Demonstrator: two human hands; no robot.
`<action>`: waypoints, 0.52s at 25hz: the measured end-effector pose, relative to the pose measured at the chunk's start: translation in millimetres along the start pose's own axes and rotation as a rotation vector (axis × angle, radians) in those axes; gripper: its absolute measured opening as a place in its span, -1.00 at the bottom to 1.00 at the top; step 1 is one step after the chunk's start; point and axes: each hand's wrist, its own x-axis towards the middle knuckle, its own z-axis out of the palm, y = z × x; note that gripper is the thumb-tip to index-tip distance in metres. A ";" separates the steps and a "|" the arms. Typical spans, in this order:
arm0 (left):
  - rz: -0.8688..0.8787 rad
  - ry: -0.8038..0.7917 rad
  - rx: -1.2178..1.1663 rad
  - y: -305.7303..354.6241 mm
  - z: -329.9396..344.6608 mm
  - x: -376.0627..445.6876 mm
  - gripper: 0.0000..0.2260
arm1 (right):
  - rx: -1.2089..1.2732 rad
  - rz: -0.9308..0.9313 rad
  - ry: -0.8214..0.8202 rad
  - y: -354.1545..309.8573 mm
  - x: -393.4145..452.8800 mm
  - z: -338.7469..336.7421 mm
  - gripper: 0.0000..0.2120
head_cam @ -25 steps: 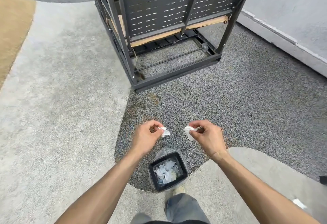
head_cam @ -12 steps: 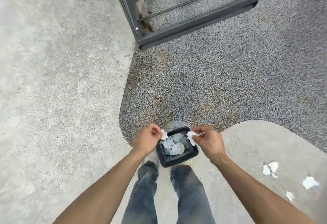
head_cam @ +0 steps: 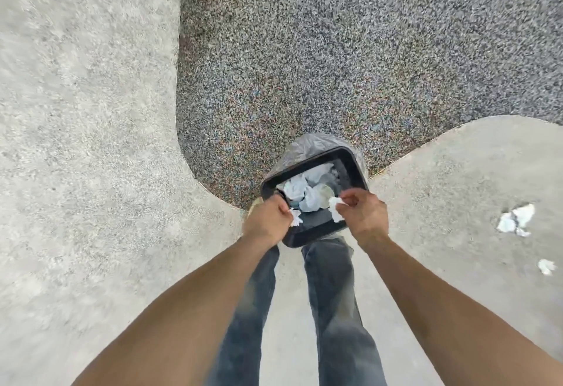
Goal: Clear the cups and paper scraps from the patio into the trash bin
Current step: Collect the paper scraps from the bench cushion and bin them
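**Two scraps over the bin**

Two hands above trash bin (head_cam: 356, 161): left hand (head_cam: 268, 221) pinching paper scrap (head_cam: 295, 217), right hand (head_cam: 364, 213) pinching another scrap (head_cam: 334, 209). Bin w/ clear liner, crumpled paper inside, btwn feet. Loose scraps (head_cam: 515, 220) on pale concrete at right, well apart. Speckled gravel beyond.

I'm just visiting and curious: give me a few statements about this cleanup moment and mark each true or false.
1. Each hand holds a white paper scrap: left hand, right hand. True.
2. The trash bin is empty. False: crumpled paper already lies in it.
3. Paper scraps lie on the pavement to the person's right. True.
4. The bin has no liner. False: a plastic bag lines it.
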 end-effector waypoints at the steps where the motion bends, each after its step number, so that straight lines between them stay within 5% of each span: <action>1: -0.016 0.008 -0.013 -2.4 8.0 13.2 -0.94 | -0.020 0.001 0.007 5.5 10.4 10.8 -0.78; 7: -0.068 0.042 -0.076 -6.7 36.0 54.8 -0.87 | 0.001 -0.063 0.012 28.3 30.9 53.7 -0.74; 13: -0.050 0.048 -0.025 11.2 20.0 15.4 -0.70 | -0.020 -0.092 0.009 27.7 -6.5 10.8 -0.73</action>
